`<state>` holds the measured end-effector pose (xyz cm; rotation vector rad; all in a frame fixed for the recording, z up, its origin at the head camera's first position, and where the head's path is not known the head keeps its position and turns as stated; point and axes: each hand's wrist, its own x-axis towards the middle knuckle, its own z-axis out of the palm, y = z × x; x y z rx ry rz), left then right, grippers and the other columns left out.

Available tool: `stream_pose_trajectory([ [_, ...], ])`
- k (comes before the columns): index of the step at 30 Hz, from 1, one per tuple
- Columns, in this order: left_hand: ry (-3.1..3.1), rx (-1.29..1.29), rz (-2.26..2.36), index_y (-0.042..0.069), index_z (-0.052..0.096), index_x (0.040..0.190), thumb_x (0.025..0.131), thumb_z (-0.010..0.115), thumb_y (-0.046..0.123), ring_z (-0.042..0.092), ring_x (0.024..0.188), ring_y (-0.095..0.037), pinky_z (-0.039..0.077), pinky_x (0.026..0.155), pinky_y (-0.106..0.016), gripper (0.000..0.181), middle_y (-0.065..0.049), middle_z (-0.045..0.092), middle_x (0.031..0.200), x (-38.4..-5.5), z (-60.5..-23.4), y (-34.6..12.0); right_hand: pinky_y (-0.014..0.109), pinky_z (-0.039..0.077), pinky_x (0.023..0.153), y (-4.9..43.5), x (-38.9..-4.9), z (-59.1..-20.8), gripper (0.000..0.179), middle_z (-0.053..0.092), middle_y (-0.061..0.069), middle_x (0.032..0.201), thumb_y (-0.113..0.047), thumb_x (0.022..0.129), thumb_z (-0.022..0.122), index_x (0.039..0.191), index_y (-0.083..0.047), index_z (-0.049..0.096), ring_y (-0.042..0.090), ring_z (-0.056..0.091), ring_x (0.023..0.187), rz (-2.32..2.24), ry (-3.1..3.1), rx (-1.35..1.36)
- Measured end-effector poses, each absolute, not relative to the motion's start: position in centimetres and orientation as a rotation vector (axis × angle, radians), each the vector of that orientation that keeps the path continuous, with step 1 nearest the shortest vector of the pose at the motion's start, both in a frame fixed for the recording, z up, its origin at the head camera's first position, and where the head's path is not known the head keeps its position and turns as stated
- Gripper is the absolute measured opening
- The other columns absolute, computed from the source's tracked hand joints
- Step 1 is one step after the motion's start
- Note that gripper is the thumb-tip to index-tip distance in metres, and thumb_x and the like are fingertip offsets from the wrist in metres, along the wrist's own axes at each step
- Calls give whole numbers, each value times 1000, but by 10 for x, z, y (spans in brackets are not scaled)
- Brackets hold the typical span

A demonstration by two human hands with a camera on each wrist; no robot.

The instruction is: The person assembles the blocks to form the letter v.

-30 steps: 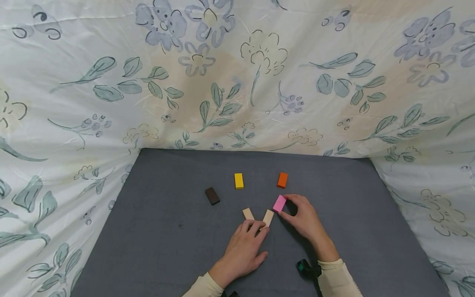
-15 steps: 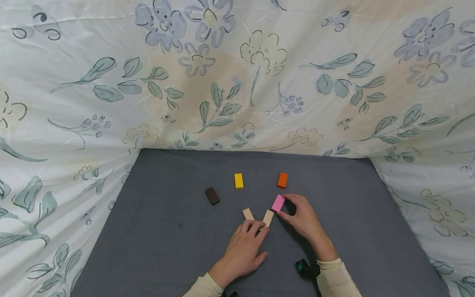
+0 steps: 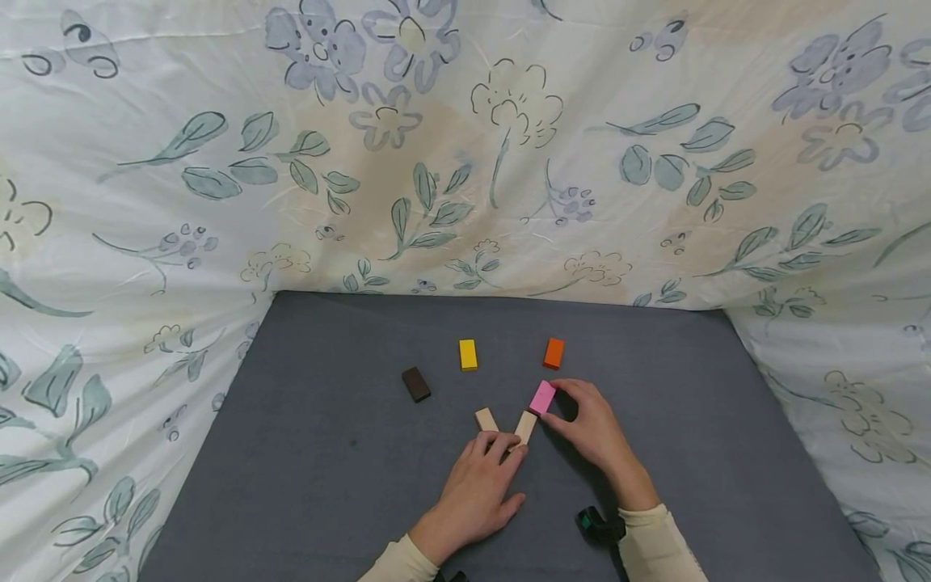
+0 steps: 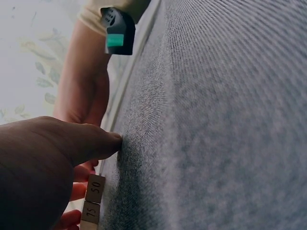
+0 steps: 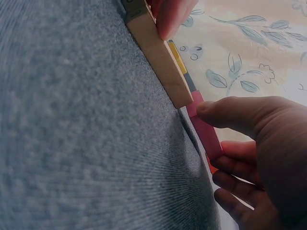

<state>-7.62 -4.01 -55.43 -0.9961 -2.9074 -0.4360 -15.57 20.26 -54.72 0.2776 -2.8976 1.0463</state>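
A pink block [image 3: 542, 397] is pinched between the thumb and fingers of my right hand [image 3: 600, 432]. Its near end meets, or nearly meets, the far end of a plain wooden block [image 3: 527, 425]; the right wrist view shows this pink block [image 5: 206, 128] beside the wooden block [image 5: 160, 60]. My left hand [image 3: 476, 485] rests its fingertips on the plain blocks, thumb out to the side. Another plain block [image 3: 485, 419] slants out past those fingers, its near part hidden. In the left wrist view, numbers mark block faces, one [image 4: 95, 188] reading 50.
On the grey cloth [image 3: 305, 485] beyond the hands lie a dark brown block [image 3: 416, 384], a yellow block [image 3: 469, 355] and an orange block [image 3: 553, 353], apart from each other. A flowered curtain [image 3: 436, 202] hangs behind and at both sides.
My right hand has slid the pink block slightly left, closer to the end of the right plain block. The left hand stays where it was.
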Motion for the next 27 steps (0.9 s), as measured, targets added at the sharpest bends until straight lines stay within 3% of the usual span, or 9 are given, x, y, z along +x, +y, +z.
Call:
stream_pose_trajectory([
  [27, -2867, -1003, -440, 21, 64, 146, 96, 83, 48, 49, 131, -23, 46, 112, -45, 60, -1, 56, 147, -75, -555, -42, 68, 40, 115, 193, -156, -544, 59, 65, 20, 144, -25, 91, 90, 142, -4, 69, 43, 55, 136, 1053, -2874, 324],
])
